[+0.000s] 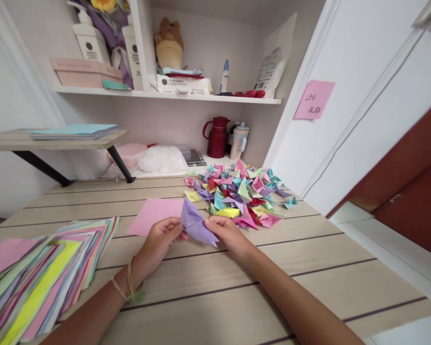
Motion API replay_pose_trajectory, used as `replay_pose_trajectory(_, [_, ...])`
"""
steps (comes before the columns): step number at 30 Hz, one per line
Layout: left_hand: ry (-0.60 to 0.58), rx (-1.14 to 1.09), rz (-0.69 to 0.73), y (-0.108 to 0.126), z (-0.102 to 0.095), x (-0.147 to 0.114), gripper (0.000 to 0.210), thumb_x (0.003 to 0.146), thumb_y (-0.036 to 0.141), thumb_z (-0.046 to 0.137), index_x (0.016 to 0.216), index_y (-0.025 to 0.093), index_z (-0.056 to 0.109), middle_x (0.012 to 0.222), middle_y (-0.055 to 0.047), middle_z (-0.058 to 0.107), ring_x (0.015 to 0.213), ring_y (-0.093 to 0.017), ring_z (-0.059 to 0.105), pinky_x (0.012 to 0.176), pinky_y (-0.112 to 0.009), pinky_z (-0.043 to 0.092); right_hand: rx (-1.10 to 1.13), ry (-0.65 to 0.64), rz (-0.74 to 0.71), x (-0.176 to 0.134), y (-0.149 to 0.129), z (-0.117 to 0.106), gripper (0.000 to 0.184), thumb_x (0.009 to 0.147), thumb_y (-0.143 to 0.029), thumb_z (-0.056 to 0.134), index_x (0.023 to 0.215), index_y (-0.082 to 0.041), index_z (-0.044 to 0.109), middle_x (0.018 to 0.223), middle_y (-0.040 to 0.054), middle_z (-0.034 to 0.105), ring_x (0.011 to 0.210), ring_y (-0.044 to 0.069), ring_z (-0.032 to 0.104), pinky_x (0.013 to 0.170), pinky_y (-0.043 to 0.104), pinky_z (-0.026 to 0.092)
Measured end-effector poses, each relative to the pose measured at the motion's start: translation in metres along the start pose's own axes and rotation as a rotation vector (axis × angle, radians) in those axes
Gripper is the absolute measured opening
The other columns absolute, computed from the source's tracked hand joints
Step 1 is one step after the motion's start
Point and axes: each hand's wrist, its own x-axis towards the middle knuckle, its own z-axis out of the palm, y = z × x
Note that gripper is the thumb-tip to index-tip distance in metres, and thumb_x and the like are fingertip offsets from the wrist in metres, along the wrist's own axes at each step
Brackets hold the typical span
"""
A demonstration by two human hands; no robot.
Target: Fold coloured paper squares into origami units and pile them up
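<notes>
A person's left hand (165, 235) and right hand (230, 235) grasp a folded piece of purple paper (197, 221), thumbs and fingers pinching it from opposite sides above a striped, wood-toned tabletop (208, 302). The creased paper is held at a tilt between the hands, its lower end tapering off just below the right fingertips. Thin bracelets (130, 280) circle the left wrist.

Just beyond the left hand, a pink sheet (154, 214) lies flat. Past the right hand spreads a heap of small folded paper shapes (244, 190) in pink, purple, blue, green, yellow and red, one teal piece (290, 203) resting at its right edge. To the left of the left hand, a stack of colored sheets (53, 282) lies fanned out.

Farther beyond the left hand, a raised wooden stand (7, 139) on black legs bears light blue paper (75, 129). Behind the heap, well ahead of the right hand, stand a dark red jug (217, 139) and a pale speckled cup (238, 143) with a blue lid. High to the right of both hands, a handwritten pink note (314, 99) is fixed to the wall.
</notes>
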Motion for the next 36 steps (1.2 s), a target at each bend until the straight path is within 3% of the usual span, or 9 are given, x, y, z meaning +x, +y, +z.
replay_pose_trajectory(4, [0.002, 0.003, 0.002, 0.0, 0.0, 0.0, 0.021, 0.064, 0.032, 0.072, 0.074, 0.014, 0.067, 0.065, -0.003, 0.065, 0.058, -0.012, 0.057, 0.059, -0.023, 0.047, 0.038, -0.021, 0.022, -0.002, -0.002, 0.001, 0.031, 0.072, -0.046, 0.065, 0.066, -0.016, 0.061, 0.059, -0.0021, 0.055, 0.048, 0.007, 0.047, 0.047, 0.019, 0.035])
replay_pose_trajectory(9, [0.008, 0.033, 0.0, 0.0, 0.0, 0.0, 0.022, 0.064, 0.031, 0.072, 0.077, 0.014, 0.068, 0.064, -0.003, 0.065, 0.058, -0.012, 0.057, 0.058, -0.023, 0.047, 0.033, -0.009, -0.006, -0.002, -0.004, 0.0, 0.031, 0.071, -0.048, 0.064, 0.082, -0.018, 0.065, 0.065, -0.0011, 0.058, 0.053, 0.009, 0.051, 0.048, 0.019, 0.037])
replay_pose_trajectory(20, [0.005, 0.063, -0.002, -0.001, -0.001, 0.001, 0.019, 0.065, 0.028, 0.071, 0.077, 0.014, 0.067, 0.064, -0.002, 0.066, 0.053, -0.011, 0.057, 0.055, -0.022, 0.046, -0.089, 0.052, -0.081, 0.002, -0.001, -0.003, 0.021, 0.07, -0.026, 0.064, 0.089, -0.017, 0.062, 0.054, -0.0059, 0.053, 0.046, 0.006, 0.044, 0.047, 0.019, 0.034])
replay_pose_trajectory(26, [-0.01, 0.048, -0.018, -0.003, 0.0, 0.001, 0.023, 0.068, 0.029, 0.069, 0.084, 0.013, 0.067, 0.074, -0.006, 0.068, 0.061, -0.014, 0.06, 0.061, -0.025, 0.048, -0.329, 0.005, -0.099, -0.002, 0.001, -0.003, 0.034, 0.072, -0.032, 0.062, 0.102, -0.018, 0.056, 0.052, -0.0061, 0.051, 0.042, 0.008, 0.04, 0.044, 0.02, 0.032])
replay_pose_trajectory(32, [-0.128, -0.014, -0.048, 0.0, 0.003, 0.0, 0.028, 0.078, 0.038, 0.059, 0.088, 0.013, 0.066, 0.081, -0.007, 0.068, 0.07, -0.016, 0.061, 0.069, -0.028, 0.049, -0.801, 0.144, -0.34, -0.007, -0.002, -0.002, 0.015, 0.076, -0.029, 0.058, 0.086, -0.019, 0.062, 0.056, -0.0016, 0.056, 0.048, 0.011, 0.047, 0.048, 0.021, 0.035])
replay_pose_trajectory(36, [-0.141, 0.104, -0.029, -0.001, 0.004, 0.0, 0.029, 0.079, 0.038, 0.057, 0.091, 0.014, 0.065, 0.085, -0.007, 0.067, 0.075, -0.016, 0.06, 0.072, -0.028, 0.048, -0.998, 0.161, -0.349, -0.009, -0.004, 0.0, 0.011, 0.076, -0.025, 0.057, 0.084, -0.02, 0.061, 0.068, 0.0005, 0.064, 0.056, 0.012, 0.055, 0.053, 0.02, 0.036])
